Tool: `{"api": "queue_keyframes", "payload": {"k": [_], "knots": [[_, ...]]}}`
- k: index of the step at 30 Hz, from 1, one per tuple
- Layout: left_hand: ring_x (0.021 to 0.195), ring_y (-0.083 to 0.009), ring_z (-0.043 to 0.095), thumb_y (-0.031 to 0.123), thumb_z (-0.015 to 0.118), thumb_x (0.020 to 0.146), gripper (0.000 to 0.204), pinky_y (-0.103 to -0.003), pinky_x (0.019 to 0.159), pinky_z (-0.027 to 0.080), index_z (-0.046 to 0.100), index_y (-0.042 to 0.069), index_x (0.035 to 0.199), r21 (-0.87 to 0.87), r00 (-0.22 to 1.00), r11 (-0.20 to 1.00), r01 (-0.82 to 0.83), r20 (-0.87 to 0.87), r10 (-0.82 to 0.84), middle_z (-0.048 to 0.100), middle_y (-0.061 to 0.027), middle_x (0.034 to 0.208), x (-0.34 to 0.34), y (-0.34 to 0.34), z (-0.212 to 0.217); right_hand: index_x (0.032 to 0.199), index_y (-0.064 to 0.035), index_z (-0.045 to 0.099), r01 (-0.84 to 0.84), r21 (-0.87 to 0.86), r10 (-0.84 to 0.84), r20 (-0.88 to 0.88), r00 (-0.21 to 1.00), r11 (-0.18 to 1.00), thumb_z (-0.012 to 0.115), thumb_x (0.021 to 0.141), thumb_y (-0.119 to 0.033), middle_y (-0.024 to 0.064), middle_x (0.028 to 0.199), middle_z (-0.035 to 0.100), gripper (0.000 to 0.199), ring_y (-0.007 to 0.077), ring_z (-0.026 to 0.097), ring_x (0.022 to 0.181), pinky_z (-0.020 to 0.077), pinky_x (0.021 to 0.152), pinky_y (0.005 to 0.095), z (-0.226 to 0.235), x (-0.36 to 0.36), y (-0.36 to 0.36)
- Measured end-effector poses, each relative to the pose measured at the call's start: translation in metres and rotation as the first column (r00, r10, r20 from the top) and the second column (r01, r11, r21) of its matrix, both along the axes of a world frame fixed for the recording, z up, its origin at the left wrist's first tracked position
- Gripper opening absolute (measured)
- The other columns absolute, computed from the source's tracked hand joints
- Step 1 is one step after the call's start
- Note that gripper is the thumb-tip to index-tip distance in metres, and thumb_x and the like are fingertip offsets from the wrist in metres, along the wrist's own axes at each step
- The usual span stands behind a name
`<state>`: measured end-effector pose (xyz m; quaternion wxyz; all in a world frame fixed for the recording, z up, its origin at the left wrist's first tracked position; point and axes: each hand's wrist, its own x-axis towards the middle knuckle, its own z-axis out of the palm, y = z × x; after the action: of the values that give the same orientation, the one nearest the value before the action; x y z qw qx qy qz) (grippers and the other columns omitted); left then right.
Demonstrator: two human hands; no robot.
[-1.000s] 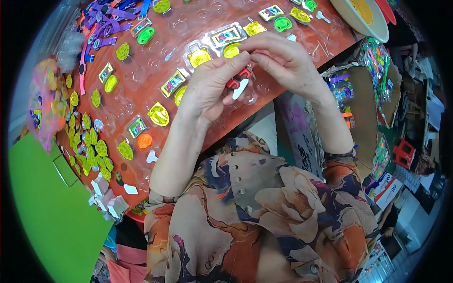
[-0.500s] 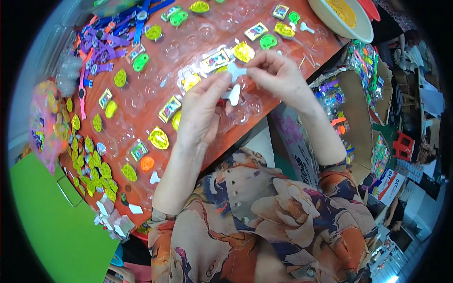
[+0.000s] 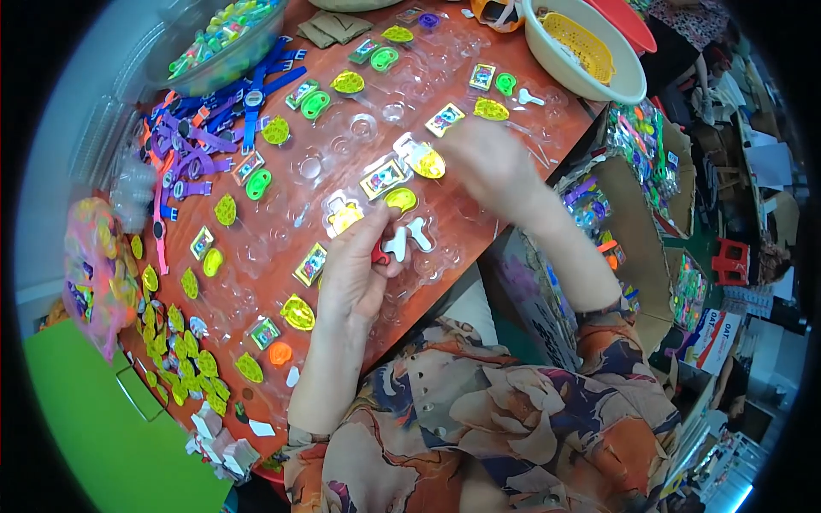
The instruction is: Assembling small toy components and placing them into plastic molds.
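Observation:
My left hand [image 3: 355, 265] is closed over the near edge of the clear moulded trays, holding a small white Y-shaped plastic piece [image 3: 395, 244]. A bit of a red item [image 3: 380, 252] shows among its fingers. Close beside lies a second white Y-shaped piece [image 3: 419, 234] over the clear tray. My right hand [image 3: 492, 167] is raised to the right, smeared by motion, its fingers unclear. Near the hands, a yellow oval piece [image 3: 400, 200], a small framed picture toy [image 3: 382, 179] and a shiny yellow leaf-shaped piece [image 3: 428, 162] sit in tray hollows.
Purple and blue toy watches [image 3: 192, 150] lie at the far left beside a bowl of colourful small parts [image 3: 224, 43]. Yellow leaf-shaped pieces [image 3: 184, 359] are heaped at left. A cream basin [image 3: 629, 81] stands far right, above open cardboard boxes [image 3: 637, 248] of packed toys.
My right hand has come away from the white piece and my left hand, and is now blurred. A white Y-shaped piece now lies apart over the tray. The view has shifted.

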<state>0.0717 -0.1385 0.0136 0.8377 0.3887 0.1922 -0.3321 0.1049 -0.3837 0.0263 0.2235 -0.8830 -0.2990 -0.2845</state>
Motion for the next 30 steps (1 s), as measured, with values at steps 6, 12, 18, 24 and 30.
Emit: {"api": "queue_keyframes", "payload": {"k": [6,12,18,24,30], "knots": [[0.079,-0.0213,0.065,0.010,0.061,0.096,0.034,-0.028,0.062,0.050,0.060,-0.008,0.124,0.024,0.995,0.995,-0.093,0.045,0.092,0.067,-0.0132,0.097,-0.006,0.001,0.014,0.100,-0.0028,0.069,0.473,0.176,-0.467,-0.076,0.881,0.863,0.064,0.090,-0.014,0.0162,0.095,0.068,0.015,0.0360,0.066,0.091,0.0538,0.081,0.0431,-0.039,0.132,-0.087],[0.078,-0.0192,0.065,0.006,0.062,0.095,0.036,-0.027,0.063,0.052,0.058,-0.006,0.128,0.034,0.996,0.998,-0.053,0.074,0.050,0.067,-0.0113,0.096,-0.008,0.010,0.005,0.100,-0.0093,0.073,0.620,-0.192,-0.640,-0.066,0.765,0.761,0.064,0.091,-0.025,0.0118,0.101,0.069,0.020,0.0318,0.068,0.094,0.0554,0.082,0.0446,-0.052,0.180,-0.090],[0.083,-0.0157,0.067,0.003,0.062,0.095,0.027,-0.026,0.068,0.058,0.062,-0.002,0.121,0.094,0.975,0.973,-0.211,0.098,0.202,0.068,-0.0087,0.102,0.003,0.010,0.005,0.111,-0.0088,0.070,0.462,-0.074,-0.465,-0.037,0.885,0.884,0.063,0.095,-0.023,0.0109,0.104,0.065,0.022,0.0310,0.067,0.090,0.0537,0.078,0.0409,-0.042,0.150,-0.071],[0.074,-0.0099,0.057,0.004,0.064,0.094,0.030,-0.022,0.062,0.047,0.061,-0.005,0.123,0.096,0.955,0.969,-0.227,0.215,0.203,0.066,-0.0070,0.102,0.030,0.003,0.013,0.113,-0.0014,0.068,0.006,0.313,0.163,-0.511,0.844,0.950,0.064,0.094,-0.009,0.0077,0.104,0.068,0.021,0.0150,0.064,0.089,0.0503,0.076,0.0277,0.010,0.040,0.020],[0.071,-0.0096,0.055,0.005,0.066,0.094,0.032,-0.020,0.059,0.044,0.061,-0.003,0.124,-0.082,0.969,0.996,-0.033,0.242,0.052,0.065,-0.0054,0.098,0.029,0.008,0.012,0.106,0.0003,0.069,-0.124,0.532,0.407,-0.456,0.791,0.837,0.069,0.087,-0.002,0.0082,0.101,0.068,0.019,0.0155,0.065,0.088,0.0507,0.074,0.0273,0.011,0.002,0.051]]}}
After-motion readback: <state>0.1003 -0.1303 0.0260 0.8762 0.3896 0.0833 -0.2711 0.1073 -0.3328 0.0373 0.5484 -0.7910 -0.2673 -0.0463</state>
